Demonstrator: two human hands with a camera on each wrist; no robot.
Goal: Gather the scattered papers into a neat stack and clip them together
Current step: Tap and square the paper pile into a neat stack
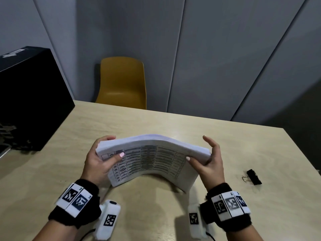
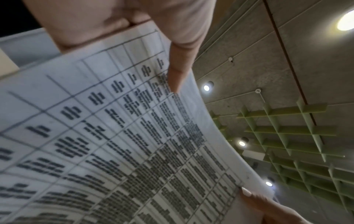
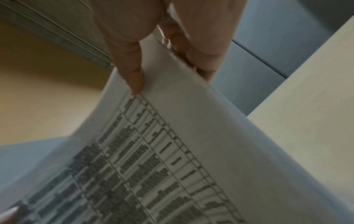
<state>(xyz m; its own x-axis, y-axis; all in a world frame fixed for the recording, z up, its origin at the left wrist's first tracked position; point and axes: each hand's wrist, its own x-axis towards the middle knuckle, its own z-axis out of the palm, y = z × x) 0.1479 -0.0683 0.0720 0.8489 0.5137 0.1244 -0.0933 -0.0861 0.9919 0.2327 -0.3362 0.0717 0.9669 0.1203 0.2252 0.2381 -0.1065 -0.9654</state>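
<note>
A thick stack of papers [image 1: 149,157] printed with a table stands on its lower edge on the table, bowed upward in the middle. My left hand [image 1: 101,160] grips its left end, thumb on the printed face and fingers behind. At the right end my right hand [image 1: 207,158] holds the stack with the thumb on the front; its index finger sticks up free. The wrist views show the printed sheet [image 2: 118,144] [image 3: 172,159] close up under each thumb. A black binder clip [image 1: 254,176] lies on the table to the right of my right hand.
A wooden table [image 1: 173,122] carries everything. A large black box [image 1: 29,94] stands at its far left. A yellow chair [image 1: 122,82] sits behind the far edge, in front of grey wall panels.
</note>
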